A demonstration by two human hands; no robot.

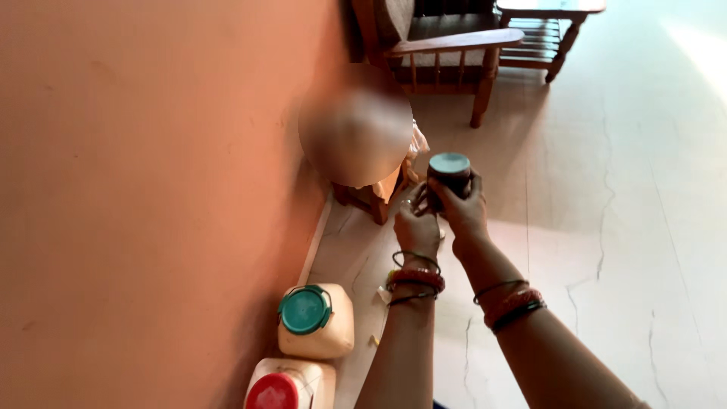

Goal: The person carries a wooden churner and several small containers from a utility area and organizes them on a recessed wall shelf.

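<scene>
Holding a small dark jar with a teal lid at centre frame, above the pale floor. Left hand wraps the jar's left side; right hand clasps its right side, fingers closed on the body. Judgement: steady the body with one hand, keep the jar upright, turn the lid squarely. Lower left of frame: two cream containers, green cap and red cap, against the orange wall.
</scene>
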